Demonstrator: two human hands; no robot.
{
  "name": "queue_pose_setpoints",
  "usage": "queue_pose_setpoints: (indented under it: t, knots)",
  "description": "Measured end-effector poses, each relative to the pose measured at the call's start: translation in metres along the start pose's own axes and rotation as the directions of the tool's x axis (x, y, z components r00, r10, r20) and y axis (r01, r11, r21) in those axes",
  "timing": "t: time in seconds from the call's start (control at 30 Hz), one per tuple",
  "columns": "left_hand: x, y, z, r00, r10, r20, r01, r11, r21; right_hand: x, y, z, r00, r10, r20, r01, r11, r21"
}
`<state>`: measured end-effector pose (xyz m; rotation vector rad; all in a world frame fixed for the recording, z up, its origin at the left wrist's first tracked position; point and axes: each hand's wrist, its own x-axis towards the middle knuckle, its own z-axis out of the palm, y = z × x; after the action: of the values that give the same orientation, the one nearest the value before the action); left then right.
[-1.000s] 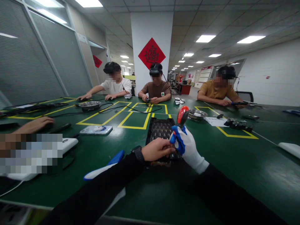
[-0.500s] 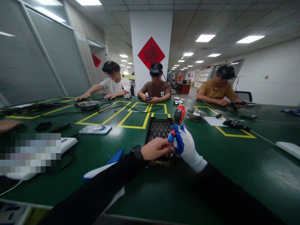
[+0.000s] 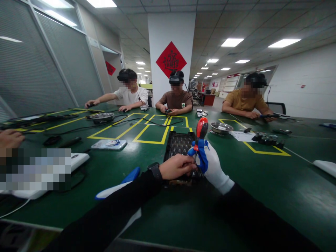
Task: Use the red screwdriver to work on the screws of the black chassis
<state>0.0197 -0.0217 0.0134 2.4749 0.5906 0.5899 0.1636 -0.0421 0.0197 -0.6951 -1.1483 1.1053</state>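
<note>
My right hand [image 3: 211, 164], in a white and blue glove, is wrapped round a screwdriver [image 3: 202, 130] with a red and black handle. The screwdriver stands nearly upright, handle at the top, its shaft running down by my left fingertips. My left hand [image 3: 177, 166] is bare, with a dark watch [image 3: 155, 170] on the wrist. Its fingers are pinched together at the shaft; what they grip is hidden. Beneath both hands lies a black plastic casing [image 3: 180, 142] with rows of small raised parts. Its near end and the screwdriver's tip are largely covered by my hands.
A white and blue glove [image 3: 115, 189] lies beside my left forearm. On the green table [image 3: 262, 203] are a phone [image 3: 109, 144], metal bowls [image 3: 222, 128], black parts [image 3: 267, 140], a paper sheet [image 3: 243, 136] and cables. Three people sit opposite; another person's hand [image 3: 10, 140] is at left.
The view has shifted slightly. My hands hold nearly the same pose at the casing. The far-left person's outstretched hand has risen with a dark object, and the hand at the left edge has lifted.
</note>
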Motion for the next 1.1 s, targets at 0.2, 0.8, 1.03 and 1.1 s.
queue_pose_setpoints:
  t: [0.2,0.8,1.03,1.1]
  knots:
    - [0.0,-0.001,0.0,1.0,0.002,-0.01,-0.002,1.0,0.004,-0.009,-0.012,-0.007,0.978,-0.199,0.062,0.208,0.938,-0.276]
    - [-0.001,-0.001,-0.001,1.0,-0.002,-0.016,0.002,1.0,-0.024,-0.009,-0.012,-0.009,0.971,-0.205,0.126,0.231,0.938,-0.258]
    - [0.001,0.003,-0.001,1.0,-0.007,-0.009,0.007,1.0,-0.027,-0.005,-0.017,0.009,1.0,-0.011,-0.029,0.007,0.993,-0.118]
    - [0.004,0.01,-0.006,0.998,0.007,-0.058,-0.007,1.0,0.006,-0.002,-0.026,0.013,0.999,-0.026,-0.03,0.022,0.993,-0.115]
